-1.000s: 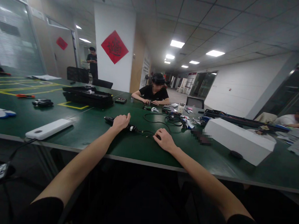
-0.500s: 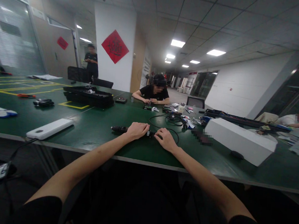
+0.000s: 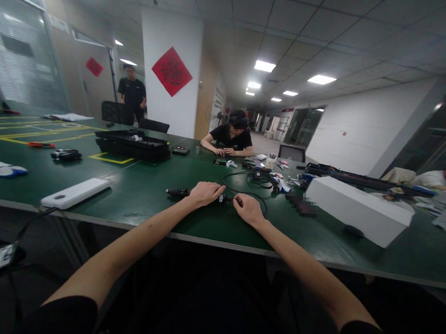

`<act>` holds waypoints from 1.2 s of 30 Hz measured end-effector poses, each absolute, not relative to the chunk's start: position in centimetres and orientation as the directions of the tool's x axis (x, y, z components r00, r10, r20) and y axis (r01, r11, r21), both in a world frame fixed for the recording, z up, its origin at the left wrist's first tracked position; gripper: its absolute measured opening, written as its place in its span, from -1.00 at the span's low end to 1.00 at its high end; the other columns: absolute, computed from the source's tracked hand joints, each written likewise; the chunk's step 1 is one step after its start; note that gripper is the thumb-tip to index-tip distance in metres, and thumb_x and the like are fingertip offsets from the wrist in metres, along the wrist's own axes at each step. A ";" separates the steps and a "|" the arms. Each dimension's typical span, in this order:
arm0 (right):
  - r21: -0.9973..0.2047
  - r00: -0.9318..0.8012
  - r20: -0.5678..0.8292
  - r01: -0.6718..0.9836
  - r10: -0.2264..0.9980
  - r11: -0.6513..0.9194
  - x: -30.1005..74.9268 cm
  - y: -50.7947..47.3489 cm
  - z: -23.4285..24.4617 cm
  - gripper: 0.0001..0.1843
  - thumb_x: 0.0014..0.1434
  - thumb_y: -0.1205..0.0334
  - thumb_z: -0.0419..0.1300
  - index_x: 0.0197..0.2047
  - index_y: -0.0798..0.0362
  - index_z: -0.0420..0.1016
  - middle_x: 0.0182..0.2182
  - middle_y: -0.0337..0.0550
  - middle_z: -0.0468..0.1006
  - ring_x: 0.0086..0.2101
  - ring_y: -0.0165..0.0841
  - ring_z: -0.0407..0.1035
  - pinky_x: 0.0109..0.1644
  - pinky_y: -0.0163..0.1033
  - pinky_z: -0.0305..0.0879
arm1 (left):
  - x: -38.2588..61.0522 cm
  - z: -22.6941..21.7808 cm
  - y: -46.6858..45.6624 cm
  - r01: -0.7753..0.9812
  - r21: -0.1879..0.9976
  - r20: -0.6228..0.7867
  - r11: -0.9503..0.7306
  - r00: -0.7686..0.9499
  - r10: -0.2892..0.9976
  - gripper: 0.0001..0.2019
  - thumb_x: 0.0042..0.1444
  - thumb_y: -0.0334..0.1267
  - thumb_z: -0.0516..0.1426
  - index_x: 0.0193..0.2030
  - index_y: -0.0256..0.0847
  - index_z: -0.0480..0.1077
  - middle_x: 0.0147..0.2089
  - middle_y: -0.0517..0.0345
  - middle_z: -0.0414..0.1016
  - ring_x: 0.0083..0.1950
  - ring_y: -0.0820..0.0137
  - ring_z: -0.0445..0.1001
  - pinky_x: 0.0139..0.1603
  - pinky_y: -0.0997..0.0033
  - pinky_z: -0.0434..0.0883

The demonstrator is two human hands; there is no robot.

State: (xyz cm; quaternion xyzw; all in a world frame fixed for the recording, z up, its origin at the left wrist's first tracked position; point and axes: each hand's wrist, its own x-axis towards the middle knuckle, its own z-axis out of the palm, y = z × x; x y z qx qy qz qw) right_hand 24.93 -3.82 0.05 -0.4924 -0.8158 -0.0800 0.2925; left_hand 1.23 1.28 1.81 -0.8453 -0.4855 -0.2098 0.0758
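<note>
A slim black tool (image 3: pixel 178 192) lies on the green table (image 3: pixel 146 202), its tip pointing left. My left hand (image 3: pixel 205 193) is closed over the tool's rear end. Right beside it, my right hand (image 3: pixel 247 208) pinches the black cable (image 3: pixel 245 178) where it meets the tool. The cable loops away across the table behind my hands.
A white flat device (image 3: pixel 75 192) lies near the front edge at left, a long white box (image 3: pixel 356 208) at right. A black case (image 3: pixel 132 143) sits further back. One person sits across the table, another at far right; a third stands at the back left.
My left hand slid the tool to the right until it met my right hand, which shifted slightly and closed on the cable end. The standing person turned and moved.
</note>
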 end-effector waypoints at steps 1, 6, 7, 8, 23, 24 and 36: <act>-0.155 -0.336 0.562 0.855 0.756 0.495 24.9 -3.9 0.1 -0.86 0.38 0.18 0.15 -0.16 -0.03 0.53 -0.26 -0.17 0.61 -0.31 -0.33 0.42 -0.29 -0.28 0.13 | 1.1 1.8 1.2 0.846 0.080 0.436 -0.527 0.445 0.782 -0.36 0.48 0.14 -0.25 -0.14 -0.12 0.57 -0.10 0.03 0.62 -0.06 0.26 0.58 -0.10 0.36 0.37; -0.168 -0.276 0.594 0.876 0.755 0.452 24.9 -3.9 0.1 -0.84 0.40 0.13 0.13 -0.17 -0.03 0.50 -0.32 -0.18 0.61 -0.35 -0.31 0.45 -0.31 -0.28 0.14 | 1.0 1.3 0.5 0.784 -0.069 0.492 -0.617 0.565 0.662 -0.46 0.48 0.10 -0.19 -0.12 -0.13 0.52 -0.11 0.02 0.58 -0.07 0.26 0.54 -0.10 0.33 0.34; -0.176 -0.263 0.597 0.879 0.758 0.443 24.9 -3.9 0.1 -0.84 0.41 0.13 0.13 -0.17 -0.03 0.49 -0.32 -0.18 0.61 -0.35 -0.31 0.45 -0.31 -0.28 0.14 | 1.2 1.2 0.3 0.754 -0.122 0.495 -0.646 0.610 0.618 -0.50 0.47 0.11 -0.15 -0.08 -0.13 0.50 -0.09 0.01 0.57 -0.04 0.25 0.53 -0.08 0.32 0.33; -0.184 -0.251 0.598 0.881 0.761 0.435 24.9 -3.9 0.1 -0.83 0.41 0.12 0.12 -0.15 -0.04 0.49 -0.33 -0.18 0.62 -0.35 -0.32 0.46 -0.31 -0.29 0.14 | 1.4 1.0 0.2 0.720 -0.170 0.494 -0.673 0.653 0.574 -0.53 0.45 0.14 -0.10 -0.04 -0.13 0.48 -0.06 0.01 0.56 -0.02 0.23 0.51 -0.05 0.30 0.33; -0.187 -0.273 0.580 0.872 0.767 0.452 24.8 -4.1 0.2 -0.85 0.38 0.13 0.15 -0.13 -0.05 0.52 -0.40 -0.23 0.58 -0.41 -0.34 0.42 -0.35 -0.30 0.09 | 3.3 -0.1 0.7 0.652 -0.269 0.444 -0.709 0.737 0.509 -0.79 0.47 -0.21 -0.06 0.00 -0.16 0.37 -0.08 0.03 0.55 -0.08 0.25 0.53 -0.12 0.27 0.34; -0.186 -0.284 0.581 0.866 0.763 0.464 24.8 -4.1 0.3 -0.86 0.37 0.14 0.16 -0.14 -0.05 0.52 -0.39 -0.23 0.58 -0.40 -0.34 0.42 -0.34 -0.30 0.11 | 3.2 0.0 0.6 0.649 -0.265 0.442 -0.713 0.739 0.508 -0.79 0.46 -0.23 -0.06 0.00 -0.16 0.37 -0.08 0.03 0.55 -0.08 0.24 0.53 -0.11 0.27 0.34; -0.179 -0.349 0.614 0.812 0.708 0.556 24.8 -4.5 0.5 -0.83 0.41 0.16 0.11 -0.12 -0.03 0.52 -0.30 -0.17 0.57 -0.32 -0.31 0.42 -0.22 -0.28 0.23 | 1.6 1.0 0.2 0.559 -0.202 0.410 -0.804 0.794 0.449 -0.73 0.40 -0.09 0.01 0.11 -0.08 0.38 0.01 0.08 0.56 0.01 0.27 0.54 -0.04 0.32 0.40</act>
